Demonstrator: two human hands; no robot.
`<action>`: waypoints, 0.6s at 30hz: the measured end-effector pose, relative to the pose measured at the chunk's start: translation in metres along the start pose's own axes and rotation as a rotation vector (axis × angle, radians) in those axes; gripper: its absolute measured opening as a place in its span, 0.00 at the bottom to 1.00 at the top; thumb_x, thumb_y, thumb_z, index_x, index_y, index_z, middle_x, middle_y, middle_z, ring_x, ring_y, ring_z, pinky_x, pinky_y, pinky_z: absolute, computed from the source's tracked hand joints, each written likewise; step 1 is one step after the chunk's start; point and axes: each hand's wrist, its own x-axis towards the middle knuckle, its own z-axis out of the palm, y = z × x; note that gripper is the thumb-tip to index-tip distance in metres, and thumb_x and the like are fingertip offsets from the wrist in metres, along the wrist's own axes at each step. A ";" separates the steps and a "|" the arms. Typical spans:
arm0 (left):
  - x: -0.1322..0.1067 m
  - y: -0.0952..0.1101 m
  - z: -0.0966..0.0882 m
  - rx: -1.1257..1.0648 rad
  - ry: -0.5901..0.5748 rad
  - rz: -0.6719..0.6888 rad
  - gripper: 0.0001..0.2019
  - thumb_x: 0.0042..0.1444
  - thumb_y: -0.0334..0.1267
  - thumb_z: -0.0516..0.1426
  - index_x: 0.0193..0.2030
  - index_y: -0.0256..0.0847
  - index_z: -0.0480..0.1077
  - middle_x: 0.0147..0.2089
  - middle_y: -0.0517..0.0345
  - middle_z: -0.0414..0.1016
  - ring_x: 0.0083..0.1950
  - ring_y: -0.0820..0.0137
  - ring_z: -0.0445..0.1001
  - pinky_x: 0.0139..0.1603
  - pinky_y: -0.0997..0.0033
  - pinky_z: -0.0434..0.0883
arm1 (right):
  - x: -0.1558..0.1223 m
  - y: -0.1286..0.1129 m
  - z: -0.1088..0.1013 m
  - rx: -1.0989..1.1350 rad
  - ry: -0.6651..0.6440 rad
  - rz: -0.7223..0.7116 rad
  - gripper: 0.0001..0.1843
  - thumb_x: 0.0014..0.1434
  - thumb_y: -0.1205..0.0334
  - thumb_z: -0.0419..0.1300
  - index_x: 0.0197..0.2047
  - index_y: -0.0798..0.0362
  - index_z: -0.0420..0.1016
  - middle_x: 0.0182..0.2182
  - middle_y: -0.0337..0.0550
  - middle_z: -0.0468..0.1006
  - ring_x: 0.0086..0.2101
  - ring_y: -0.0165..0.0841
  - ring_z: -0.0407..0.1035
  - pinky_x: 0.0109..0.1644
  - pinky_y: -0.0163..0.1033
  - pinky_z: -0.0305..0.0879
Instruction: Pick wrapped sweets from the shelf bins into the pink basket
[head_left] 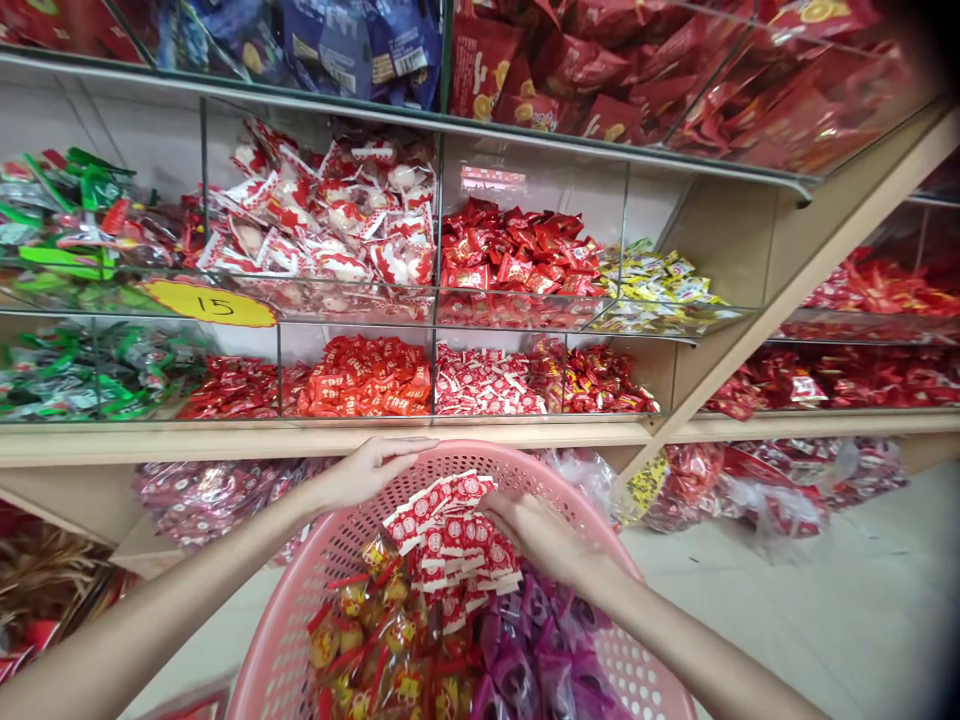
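Note:
A pink plastic basket point(279, 640) with a perforated wall sits below the shelves. My left hand point(367, 472) is closed over its far rim, fingers together and pointing right. Inside the basket, my right hand point(536, 530) is slightly blurred, its fingers bent against a pile of red-and-white candy packets point(457, 535); part of the grip is hidden. Under and beside that pile lie clear-wrapped golden-brown snacks with red trim point(401, 640), on the left. Purple-wrapped sweets point(529, 650) fill the right side.
Divided shelves hold red-and-white packets point(487, 382), orange-red packets point(367, 378), red sweets point(517, 250) and yellow sweets point(664, 278). A yellow tag point(214, 302) reads 15. A wooden shelf edge point(315, 442) runs behind the basket. Filled plastic bags point(780, 490) rest on the floor.

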 end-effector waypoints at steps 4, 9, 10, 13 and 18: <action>-0.001 0.002 0.000 0.005 -0.008 -0.013 0.19 0.61 0.44 0.50 0.56 0.44 0.69 0.60 0.58 0.67 0.62 0.65 0.64 0.65 0.57 0.56 | -0.001 -0.006 0.005 -0.346 -0.045 -0.005 0.11 0.61 0.74 0.49 0.43 0.52 0.65 0.34 0.42 0.76 0.27 0.33 0.72 0.28 0.33 0.56; -0.001 0.003 0.000 0.011 0.001 -0.034 0.19 0.60 0.45 0.51 0.55 0.43 0.70 0.59 0.58 0.69 0.62 0.64 0.65 0.66 0.58 0.55 | -0.001 -0.008 0.014 -0.484 -0.104 -0.028 0.12 0.59 0.75 0.50 0.46 0.54 0.63 0.36 0.45 0.76 0.28 0.35 0.74 0.25 0.34 0.58; -0.001 0.003 0.001 0.018 0.004 -0.035 0.19 0.60 0.45 0.51 0.55 0.43 0.70 0.59 0.58 0.69 0.62 0.64 0.65 0.66 0.58 0.55 | -0.001 -0.007 0.016 -0.491 -0.099 -0.028 0.12 0.60 0.75 0.50 0.46 0.54 0.62 0.36 0.45 0.76 0.29 0.35 0.74 0.25 0.33 0.58; -0.001 0.004 0.001 0.037 0.009 -0.036 0.19 0.61 0.45 0.50 0.55 0.44 0.70 0.59 0.58 0.69 0.62 0.63 0.65 0.66 0.57 0.56 | -0.001 -0.007 0.019 -0.500 -0.079 -0.014 0.11 0.60 0.75 0.50 0.45 0.55 0.62 0.35 0.46 0.76 0.30 0.36 0.74 0.24 0.33 0.58; -0.001 -0.001 0.000 0.041 0.012 -0.029 0.19 0.61 0.44 0.50 0.55 0.44 0.70 0.59 0.59 0.69 0.62 0.63 0.65 0.65 0.58 0.57 | -0.007 -0.012 0.018 -0.465 -0.021 0.001 0.09 0.60 0.75 0.51 0.43 0.54 0.63 0.33 0.42 0.76 0.28 0.34 0.74 0.23 0.33 0.55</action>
